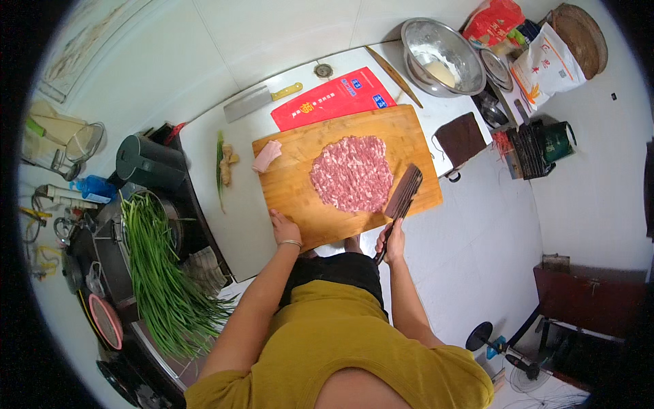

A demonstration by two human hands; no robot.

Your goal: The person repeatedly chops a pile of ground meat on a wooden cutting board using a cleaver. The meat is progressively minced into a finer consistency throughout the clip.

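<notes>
A flat round patch of minced meat [352,174] lies spread on the wooden cutting board [289,198]. My right hand [391,242] is closed round the black handle of a cleaver [405,192]; its dark blade rests over the board just right of the meat. My left hand [284,227] lies with its fingers at the near left edge of the board, holding nothing. A pale pink piece of meat or fat [267,156] sits at the board's left edge.
Behind the board are a red printed sheet [327,102], a second cleaver [248,104], a wooden rolling pin [395,76] and a steel bowl [436,41] holding dough. Ginger [226,167] and scallion lie left. Long green chives [160,273] spill over the left counter; a dark cloth [461,138] is right.
</notes>
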